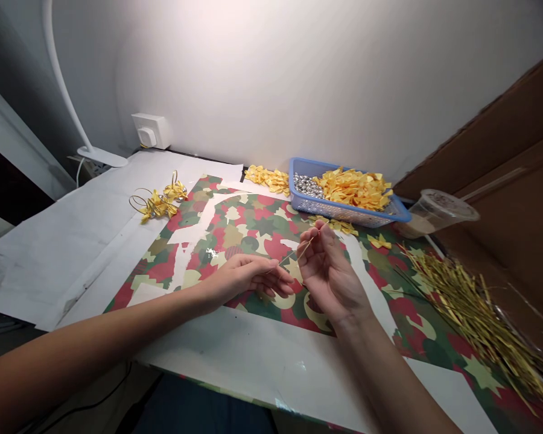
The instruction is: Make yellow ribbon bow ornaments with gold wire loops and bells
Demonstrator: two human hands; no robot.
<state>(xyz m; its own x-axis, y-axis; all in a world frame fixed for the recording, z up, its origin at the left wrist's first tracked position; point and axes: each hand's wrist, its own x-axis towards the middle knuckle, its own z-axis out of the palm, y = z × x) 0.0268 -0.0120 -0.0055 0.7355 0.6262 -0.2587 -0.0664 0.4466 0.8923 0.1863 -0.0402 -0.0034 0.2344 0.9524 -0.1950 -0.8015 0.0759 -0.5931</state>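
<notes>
My left hand [248, 277] rests on the patterned red, green and cream paper [235, 232], its fingers pinched on one end of a thin gold wire strip [298, 253]. My right hand [328, 265] is raised palm toward me, fingers curled, holding the same strip near its upper end. The strip runs slantwise between both hands. A pile of the same gold strips [470, 307] lies to the right of my right hand.
A blue basket [344, 211] with yellow ribbon bows and silver beads stands behind my hands. More yellow bows [268, 178] lie left of it. Finished gold-looped bows [160, 202] sit at the left. A clear plastic cup [434, 214], a wall socket [149, 131] and a lamp base [102, 157] are nearby.
</notes>
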